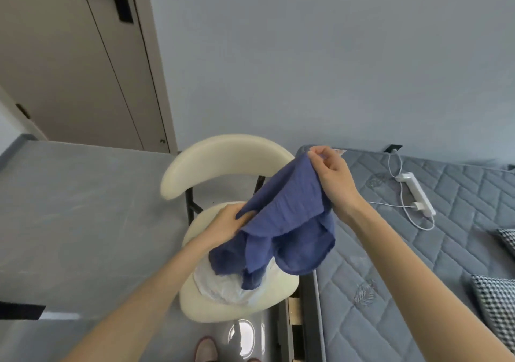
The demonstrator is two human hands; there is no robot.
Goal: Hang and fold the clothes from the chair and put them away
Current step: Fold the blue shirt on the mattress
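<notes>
Head view shows me both hands pinching the crinkled blue cotton garment (281,222) above the cream padded chair (223,155): left hand (227,223) low, right hand (333,175) high.

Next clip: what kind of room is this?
Probably a bedroom: a grey quilted mattress on the right, tall beige wardrobe-like doors behind, and a cream padded chair with clothes, one blue crinkled garment held over it.

The blue garment (284,222) hides fingertips of the left hand (223,225); also part of the white cloth (220,286) — kind unclear. Checked cushions (498,306) run off-frame.
</notes>
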